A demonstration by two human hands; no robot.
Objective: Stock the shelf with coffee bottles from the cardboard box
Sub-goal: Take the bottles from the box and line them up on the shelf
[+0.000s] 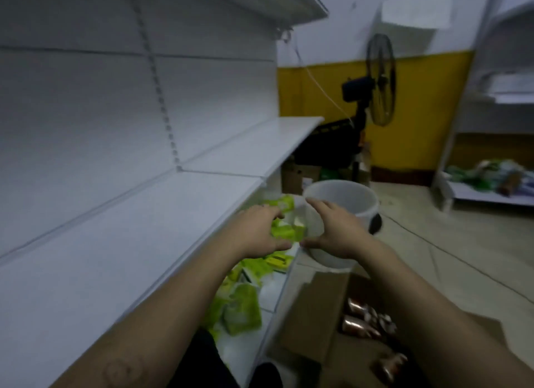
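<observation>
Your left hand [260, 231] and right hand [336, 231] are both stretched out ahead of you, fingers spread and released — neither grip holds anything. They hover side by side above the lower shelf [248, 344] with its green packets [241, 309] and in front of a white bucket [344, 198] that stands on the floor.

The coffee bottles [365, 319] lie well below and behind your right hand, under your right forearm, inside the open cardboard box [312, 309] on the floor. They look copper-coloured and shiny, lying on their sides; motion blur hides any label, and no writing can be read on them or on the packets.

The white shelf [138, 243] to your left — the long board at the height of your left forearm — carries no bottles. A black standing fan [378, 81] stands against the yellow wall beyond.
</observation>
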